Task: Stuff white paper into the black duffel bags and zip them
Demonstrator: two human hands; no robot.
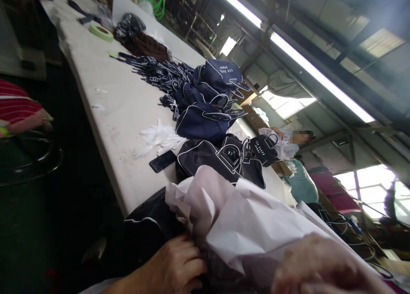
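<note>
My left hand (179, 262) is at the bottom centre, its fingers curled at the opening of a black bag (153, 217) with white piping. A large crumpled sheet of white paper (253, 221) rises out of that bag and spreads to the right. My right hand (315, 266) is over the lower right part of the paper, smeared by motion, and its fingers cannot be made out clearly. Just beyond the paper lies another black bag (205, 159) with white-edged handles.
Navy bags (205, 121) and a heap of patterned straps (160, 72) lie further along the white table (105, 136). Nearby are a phone (162, 160), white gloves (163, 136) and a tape roll (101, 32). A person (285, 144) is beyond the table; a striped red cloth (19, 104) is at left.
</note>
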